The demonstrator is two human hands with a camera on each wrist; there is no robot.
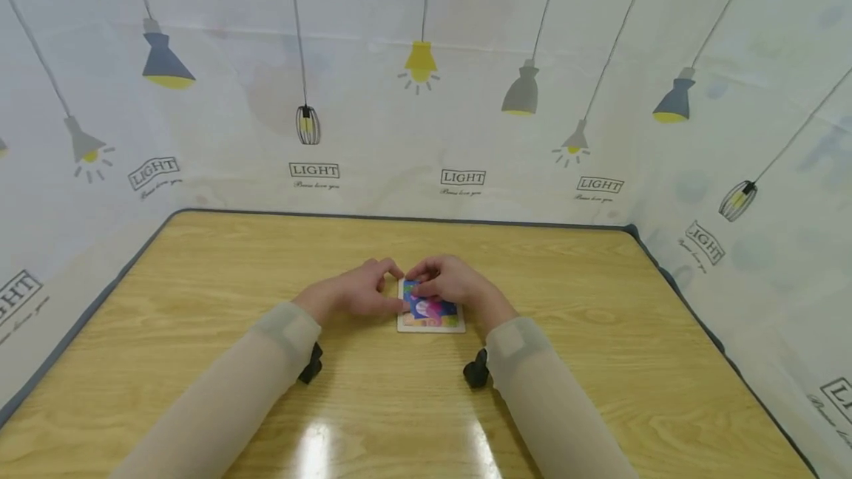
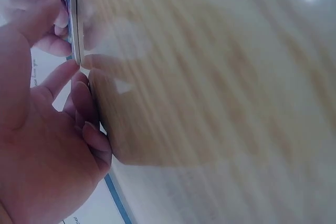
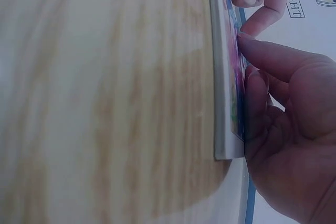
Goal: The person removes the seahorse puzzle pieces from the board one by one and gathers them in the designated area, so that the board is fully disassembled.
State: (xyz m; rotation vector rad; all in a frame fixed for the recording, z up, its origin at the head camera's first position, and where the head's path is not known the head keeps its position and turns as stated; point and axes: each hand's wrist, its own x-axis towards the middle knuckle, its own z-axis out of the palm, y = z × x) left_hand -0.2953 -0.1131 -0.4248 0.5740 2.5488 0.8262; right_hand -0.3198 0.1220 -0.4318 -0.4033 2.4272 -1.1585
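A small, thick, white-edged picture board [image 1: 431,329] lies flat on the table, its face printed in blue, pink and orange; it looks like a tray puzzle. My left hand [image 1: 362,290] holds it at the left side, thumb by the left edge and forefinger at the far left corner. In the left wrist view, the other fingers [image 2: 84,103] are bent close to the tabletop. Over the far part of the board is my right hand [image 1: 455,281], its thumb [image 3: 268,51] touching the printed face. Whether a loose piece sits between its fingertips is hidden.
The wood-grain table [image 1: 266,242] has a dark edge strip and stretches out on every side of the board. Behind and beside it hangs a pale sheet [image 1: 373,146] printed with lamps. Black wrist mounts [image 1: 475,369] sit under both cuffs.
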